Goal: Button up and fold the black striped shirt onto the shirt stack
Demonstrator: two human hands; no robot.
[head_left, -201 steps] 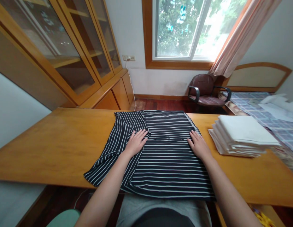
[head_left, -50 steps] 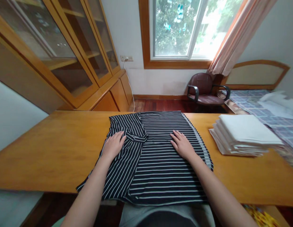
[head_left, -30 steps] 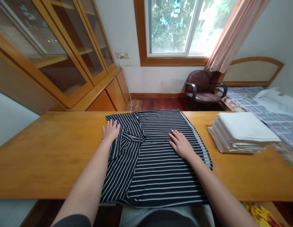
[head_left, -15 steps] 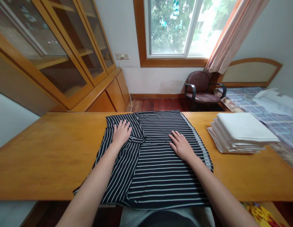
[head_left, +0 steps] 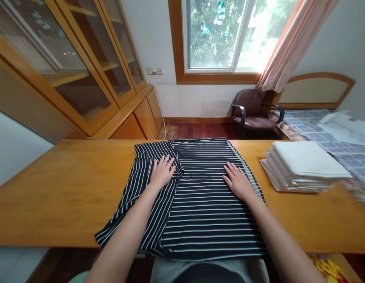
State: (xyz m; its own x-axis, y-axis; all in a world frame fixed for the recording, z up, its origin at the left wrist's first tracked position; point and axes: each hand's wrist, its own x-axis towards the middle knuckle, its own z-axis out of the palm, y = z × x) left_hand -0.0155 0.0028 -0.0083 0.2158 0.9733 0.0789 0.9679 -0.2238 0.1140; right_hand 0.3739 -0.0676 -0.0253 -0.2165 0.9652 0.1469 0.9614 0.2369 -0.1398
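A black garment with white stripes [head_left: 206,212] lies spread on the wooden table, its lower edge reaching the table's near side. On its left part the stripes run slanted, and there is a gathered fold near the middle. My left hand [head_left: 162,173] rests flat on that left part, fingers spread, close to the fold. Toward the curved right edge, my right hand [head_left: 238,181] lies palm down on the cloth with its fingers apart. A pale grey band shows along that right edge. Neither hand grips the fabric.
A stack of folded white cloths [head_left: 306,165] stands on the table [head_left: 67,188] to the right. Beyond the table are a glass-door cabinet [head_left: 90,78] at left, a brown armchair [head_left: 251,108], and a bed [head_left: 303,118] at right. A white cord [head_left: 160,104] hangs from the wall socket.
Both hands have slid to the right across the garment. The left one now sits nearer the gathered fold, the right one nearer the curved edge. The view has shifted slightly.
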